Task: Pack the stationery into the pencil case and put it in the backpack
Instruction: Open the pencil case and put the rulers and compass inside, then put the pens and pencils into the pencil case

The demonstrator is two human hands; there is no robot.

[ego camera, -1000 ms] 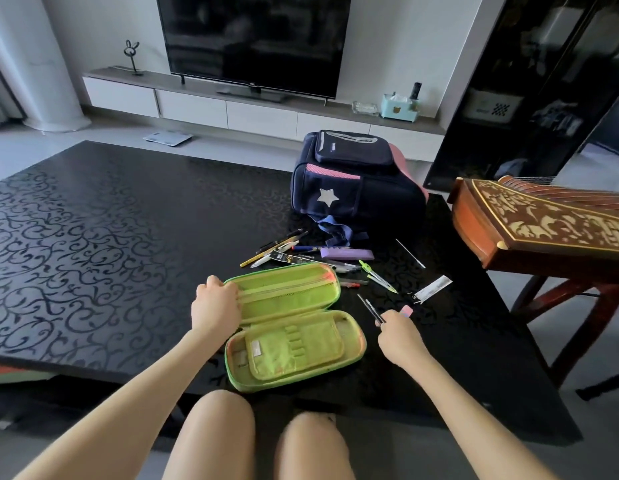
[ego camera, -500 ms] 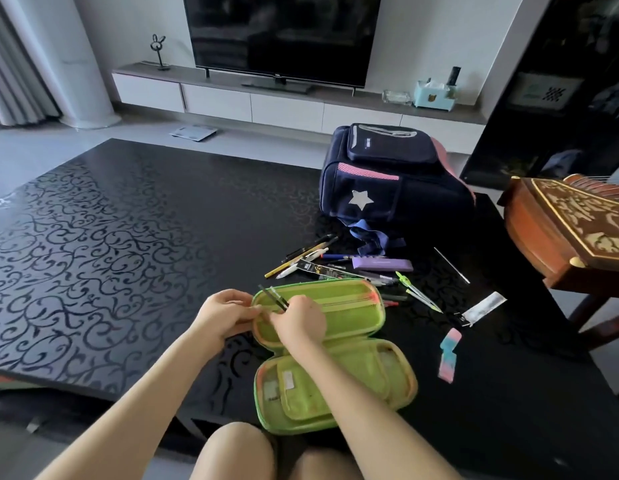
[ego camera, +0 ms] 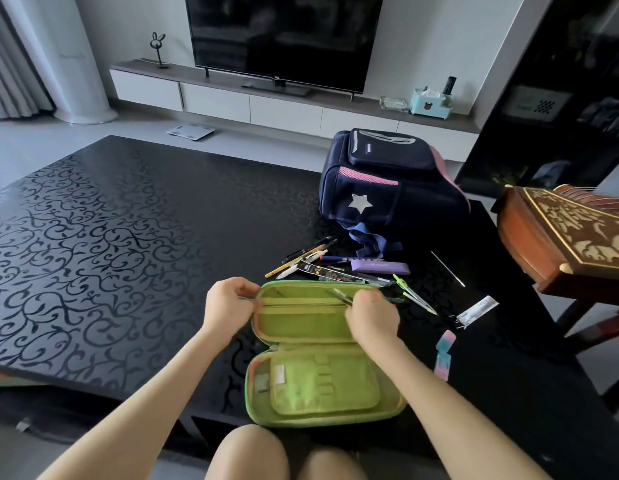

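Both hands work at a green pencil case [ego camera: 322, 358] lying open on a black patterned tabletop [ego camera: 104, 237], seen from the head camera. Left hand [ego camera: 228, 303] pinches the case's far-left rim, its grip narrow and closed on the edge beside the zip. Right hand [ego camera: 372, 318] rests over the far half of the case, its grip closed on two thin dark pens [ego camera: 341, 295] whose tips angle up and left over the lime lining. Near half of the case, toward the person's knees, shows a flat pocket with a row of elastic loops.

Just beyond the case lies a loose scatter of stationery: a yellow pencil [ego camera: 294, 263], several pens, a purple box [ego camera: 380, 266] and a green compass [ego camera: 413, 294] pointing toward the right. Farther right, apart from the heap, lie a thin metal rod [ego camera: 447, 268], a white wrapper [ego camera: 476, 311] and a pink-and-blue eraser [ego camera: 443, 355].

Navy backpack [ego camera: 387, 188], marked with a silver star and pink trim, stands at the tabletop's far side, behind the scatter. To the right, a carved wooden instrument [ego camera: 571, 244] sits beside the tabletop. Television [ego camera: 284, 39] and a low white cabinet line the back wall.
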